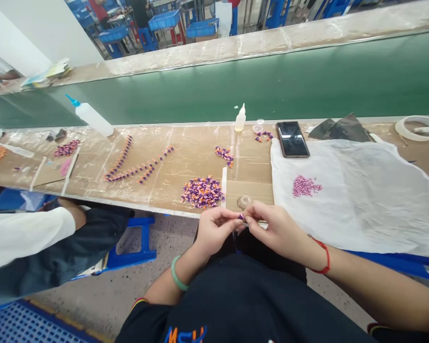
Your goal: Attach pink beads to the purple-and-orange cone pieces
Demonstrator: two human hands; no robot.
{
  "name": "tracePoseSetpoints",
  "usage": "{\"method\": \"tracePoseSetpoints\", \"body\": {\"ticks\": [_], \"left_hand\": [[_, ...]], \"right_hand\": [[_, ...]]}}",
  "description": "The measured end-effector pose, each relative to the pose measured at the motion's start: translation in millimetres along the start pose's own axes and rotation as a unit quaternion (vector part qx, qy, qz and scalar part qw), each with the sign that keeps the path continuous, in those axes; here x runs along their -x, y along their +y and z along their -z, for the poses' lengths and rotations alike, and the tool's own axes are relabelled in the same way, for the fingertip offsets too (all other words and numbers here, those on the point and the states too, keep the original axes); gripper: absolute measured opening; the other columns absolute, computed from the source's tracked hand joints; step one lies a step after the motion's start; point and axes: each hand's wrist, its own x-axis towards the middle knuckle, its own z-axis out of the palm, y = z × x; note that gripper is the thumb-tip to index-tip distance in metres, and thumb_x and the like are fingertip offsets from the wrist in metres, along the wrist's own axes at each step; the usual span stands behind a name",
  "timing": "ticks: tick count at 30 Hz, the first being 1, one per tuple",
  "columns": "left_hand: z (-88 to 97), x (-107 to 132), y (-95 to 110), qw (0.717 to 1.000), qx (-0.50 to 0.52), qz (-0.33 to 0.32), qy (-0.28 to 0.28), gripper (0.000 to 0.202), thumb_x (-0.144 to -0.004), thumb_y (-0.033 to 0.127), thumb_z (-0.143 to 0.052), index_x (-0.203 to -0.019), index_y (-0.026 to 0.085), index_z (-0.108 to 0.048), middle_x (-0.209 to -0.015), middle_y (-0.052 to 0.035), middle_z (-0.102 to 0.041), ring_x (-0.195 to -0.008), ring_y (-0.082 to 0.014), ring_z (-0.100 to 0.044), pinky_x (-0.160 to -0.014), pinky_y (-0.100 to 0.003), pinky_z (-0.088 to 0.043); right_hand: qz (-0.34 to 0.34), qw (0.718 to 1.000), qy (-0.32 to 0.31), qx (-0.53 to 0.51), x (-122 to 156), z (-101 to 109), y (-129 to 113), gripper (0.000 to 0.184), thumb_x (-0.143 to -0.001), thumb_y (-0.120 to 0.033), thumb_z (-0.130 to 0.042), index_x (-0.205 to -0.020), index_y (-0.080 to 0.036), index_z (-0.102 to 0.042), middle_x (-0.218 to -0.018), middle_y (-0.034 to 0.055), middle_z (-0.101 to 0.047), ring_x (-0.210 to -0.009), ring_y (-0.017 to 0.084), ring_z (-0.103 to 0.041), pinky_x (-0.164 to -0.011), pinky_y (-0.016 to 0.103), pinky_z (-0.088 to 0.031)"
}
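My left hand (218, 229) pinches a small purple piece (240, 216) between thumb and fingertips, just off the table's front edge. My right hand (273, 228) is closed in a pinch against the same piece from the right; whatever else lies between its fingertips is too small to make out. A heap of small purple and orange pieces (202, 192) lies on the table ahead of my left hand. Right behind my fingers sits a small round glassy dish (244, 202). To the right, tiny pink bits (305, 186) are gathered on a white cloth (329, 214).
A dropper bottle (240, 119) and a phone (293, 139) stand and lie farther back. Rows of purple-orange pieces (143, 167) and a larger bottle (94, 119) are to the left. A tape roll (418, 128) lies far right. A co-worker's white sleeve (32, 233) is at left.
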Motion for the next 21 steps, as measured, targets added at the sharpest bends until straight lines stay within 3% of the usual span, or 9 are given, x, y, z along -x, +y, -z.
{"method": "tracePoseSetpoints", "body": {"ticks": [4,6,9,13,16,21], "left_hand": [[26.9,-8,-3,0.997,-0.08,0.008,-0.016,0.039,-0.073,0.05,-0.083,-0.082,0.014,-0.073,-0.072,-0.0085,-0.076,-0.06,-0.0193,-0.073,-0.06,-0.029,-0.062],[52.2,-17,3,0.985,-0.173,-0.018,0.023,0.036,-0.076,0.049,-0.078,-0.085,0.014,-0.072,-0.07,-0.0072,-0.074,-0.058,-0.0178,-0.07,-0.057,-0.028,-0.058],[93.1,-34,14,0.941,-0.32,-0.07,0.086,0.029,-0.079,0.044,-0.072,-0.083,0.016,-0.072,-0.073,-0.006,-0.073,-0.064,-0.0172,-0.067,-0.062,-0.029,-0.055],[122.5,-61,29,0.909,-0.4,-0.087,0.073,0.013,-0.073,0.031,-0.076,-0.077,0.018,-0.074,-0.072,-0.0039,-0.067,-0.067,-0.0172,-0.057,-0.07,-0.031,-0.05],[114.6,-93,36,0.862,-0.489,-0.13,0.025,0.012,-0.081,0.028,-0.07,-0.086,0.019,-0.075,-0.083,-0.0061,-0.07,-0.081,-0.0212,-0.061,-0.081,-0.035,-0.05],[64.0,-171,35,0.735,-0.633,-0.214,-0.119,0.019,-0.091,0.018,-0.055,-0.095,0.018,-0.073,-0.102,-0.0099,-0.072,-0.104,-0.0242,-0.062,-0.097,-0.038,-0.048]], "right_hand": [[-0.049,0.998,-0.022,-0.03,8,-2,14,0.017,-0.095,-0.027,-0.048,-0.081,-0.022,-0.054,-0.073,0.0024,-0.071,-0.064,0.016,-0.067,-0.058,0.026,-0.049],[-0.077,0.996,0.015,-0.039,15,5,24,0.017,-0.096,-0.031,-0.05,-0.086,-0.022,-0.059,-0.089,0.0066,-0.077,-0.079,0.02,-0.073,-0.067,0.029,-0.054],[-0.149,0.983,0.105,-0.034,32,19,45,0.02,-0.095,-0.038,-0.052,-0.087,-0.022,-0.062,-0.098,0.0099,-0.079,-0.087,0.024,-0.075,-0.071,0.033,-0.056],[-0.238,0.954,0.177,-0.052,53,31,70,0.026,-0.094,-0.046,-0.053,-0.086,-0.023,-0.061,-0.1,0.0105,-0.079,-0.093,0.028,-0.075,-0.07,0.036,-0.057],[-0.265,0.941,0.198,-0.066,60,33,78,0.027,-0.093,-0.048,-0.054,-0.085,-0.023,-0.061,-0.1,0.0105,-0.078,-0.096,0.029,-0.074,-0.073,0.038,-0.057],[-0.248,0.938,0.225,-0.09,57,38,76,0.027,-0.091,-0.047,-0.057,-0.082,-0.023,-0.06,-0.095,0.0102,-0.079,-0.095,0.028,-0.075,-0.078,0.038,-0.058]]}}
